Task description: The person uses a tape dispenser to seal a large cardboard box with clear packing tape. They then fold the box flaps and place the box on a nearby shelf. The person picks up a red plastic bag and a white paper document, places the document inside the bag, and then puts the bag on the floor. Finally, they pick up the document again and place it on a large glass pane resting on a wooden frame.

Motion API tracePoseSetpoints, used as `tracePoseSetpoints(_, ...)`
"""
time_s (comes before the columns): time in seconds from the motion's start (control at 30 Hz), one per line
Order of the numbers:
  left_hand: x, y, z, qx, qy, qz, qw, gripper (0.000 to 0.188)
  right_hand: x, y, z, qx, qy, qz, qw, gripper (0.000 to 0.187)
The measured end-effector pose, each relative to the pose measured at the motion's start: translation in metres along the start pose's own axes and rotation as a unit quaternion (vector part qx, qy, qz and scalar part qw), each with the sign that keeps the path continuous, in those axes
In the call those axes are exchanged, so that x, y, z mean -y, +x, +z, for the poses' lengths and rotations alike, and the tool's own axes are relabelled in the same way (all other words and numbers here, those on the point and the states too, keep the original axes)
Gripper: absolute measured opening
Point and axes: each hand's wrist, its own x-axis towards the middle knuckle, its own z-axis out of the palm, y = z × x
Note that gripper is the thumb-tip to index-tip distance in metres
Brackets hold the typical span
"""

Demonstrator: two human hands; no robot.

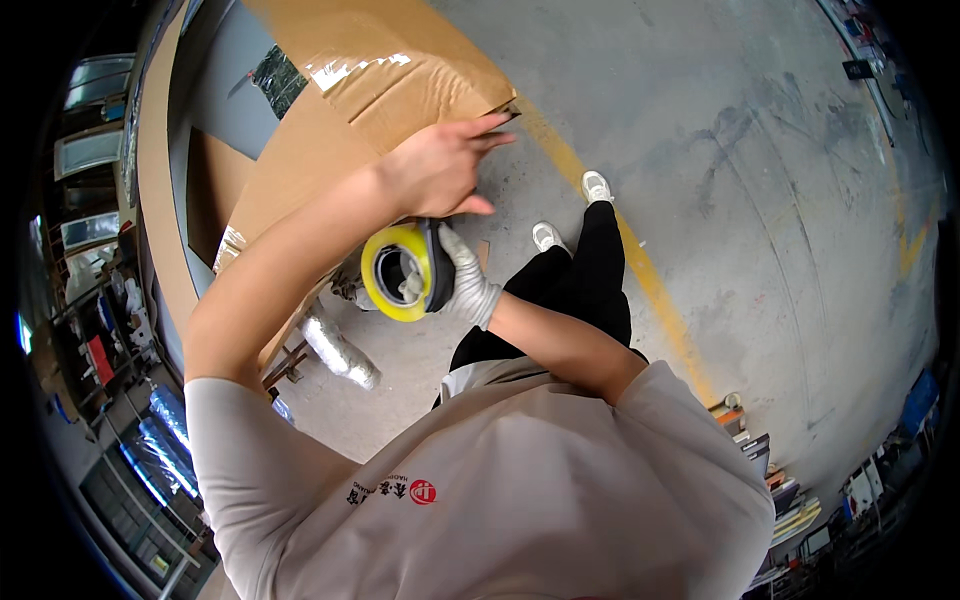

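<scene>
Tape roll (398, 310) sits grasped in the gloved right hand (465, 280), nearer than the bare left hand (440, 165), its fingers splayed, apparently holding nothing, at the cardboard (400, 60). Taping appears underway; the next move likely calls for pressing down the edge. Grey floor (730, 220), yellow line (662, 290) at right; clutter (110, 330) at left.
</scene>
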Motion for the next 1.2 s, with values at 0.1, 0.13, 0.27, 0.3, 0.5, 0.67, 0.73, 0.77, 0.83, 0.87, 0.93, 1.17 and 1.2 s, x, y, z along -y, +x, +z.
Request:
tracePoseSetpoints(0.1,-0.022,-0.055,0.025,0.146,0.003,-0.013,0.989,0.078,-0.038,0.017,-0.015,-0.030,-0.036,0.032,0.998,0.057)
tracePoseSetpoints(0.13,-0.026,-0.073,0.036,0.108,0.008,-0.016,0.994,0.077,-0.050,0.022,-0.022,-0.015,-0.062,0.056,0.996,0.055)
tracePoseSetpoints(0.27,-0.047,-0.107,0.047,0.090,0.039,-0.056,0.994,0.070,-0.055,0.039,-0.036,-0.012,-0.187,0.143,0.972,0.041)
tracePoseSetpoints(0.3,-0.053,-0.108,0.050,0.074,0.062,-0.067,0.993,0.070,-0.043,0.051,-0.047,0.014,-0.196,0.183,0.963,0.041)
tracePoseSetpoints(0.5,-0.092,-0.142,0.088,0.117,0.093,-0.138,0.979,0.055,0.017,0.003,-0.009,-0.059,-0.858,0.260,0.440,0.054)
tracePoseSetpoints(0.67,-0.144,-0.178,0.114,0.141,-0.132,-0.206,0.959,0.039,0.165,-0.129,0.015,-0.337,-0.614,-0.072,0.710,0.042)
tracePoseSetpoints(0.73,-0.157,-0.157,0.092,-0.036,-0.154,-0.217,0.963,0.032,0.204,-0.203,0.059,-0.402,-0.592,-0.162,0.680,0.046)
tracePoseSetpoints(0.77,-0.155,-0.141,0.081,-0.097,-0.169,-0.228,0.954,0.031,0.215,-0.238,0.070,-0.439,-0.578,-0.248,0.642,0.044)
tracePoseSetpoints(0.83,-0.152,-0.117,0.055,-0.153,-0.180,-0.272,0.933,0.038,0.220,-0.294,0.099,-0.487,-0.532,-0.347,0.600,0.043)
tracePoseSetpoints(0.87,-0.149,-0.106,0.035,-0.188,-0.168,-0.298,0.921,0.041,0.229,-0.319,0.103,-0.463,-0.503,-0.400,0.610,0.043)
tracePoseSetpoints(0.93,-0.136,-0.088,0.014,-0.252,-0.160,-0.345,0.890,0.046,0.217,-0.340,0.129,-0.457,-0.467,-0.465,0.597,0.044)
tracePoseSetpoints(1.17,-0.118,-0.050,0.013,-0.300,-0.390,-0.263,0.830,0.030,0.212,-0.318,0.156,-0.381,-0.427,-0.482,0.663,0.042)
tracePoseSetpoints(1.2,-0.113,-0.046,0.030,-0.298,-0.422,-0.275,0.811,0.028,0.214,-0.308,0.161,-0.377,-0.409,-0.491,0.670,0.040)
